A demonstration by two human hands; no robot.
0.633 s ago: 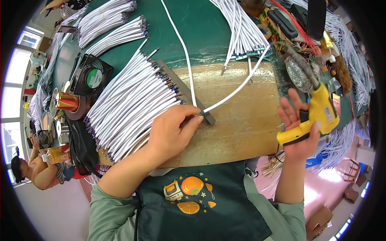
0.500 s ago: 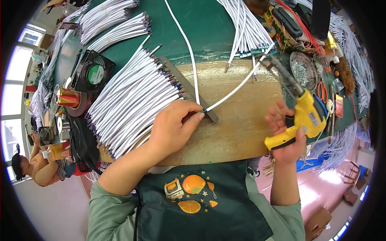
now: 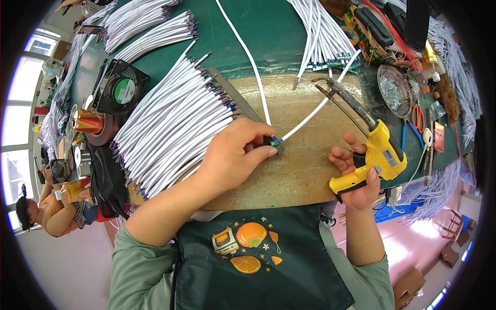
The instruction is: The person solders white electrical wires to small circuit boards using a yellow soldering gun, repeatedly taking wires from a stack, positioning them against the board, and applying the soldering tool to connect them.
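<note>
Green and tiny, the circuit piece (image 3: 275, 143) sits over the brown board (image 3: 310, 170) at the middle of the surface's near edge, pinched between the thumb and forefinger of your left hand (image 3: 232, 152). One white cable (image 3: 308, 119) leaves it toward the surface's far right; a second cable (image 3: 251, 57) comes down to your fingertips from the far edge. Just beside them lies a grey bar (image 3: 235, 95). Of your two hands, the right hand (image 3: 359, 181) holds the yellow soldering gun (image 3: 385, 160) by its handle, fingers loosely curled; its tip crosses the white cable from your viewpoint, though you cannot tell whether they touch. Left of the bar spreads a thick row of white cables (image 3: 175, 119). Farther out, a black fan (image 3: 124, 90) stands toward the surface's left edge, and a metal dish (image 3: 397, 90) and orange-handled scissors (image 3: 417, 118) lie toward its right edge.
</note>
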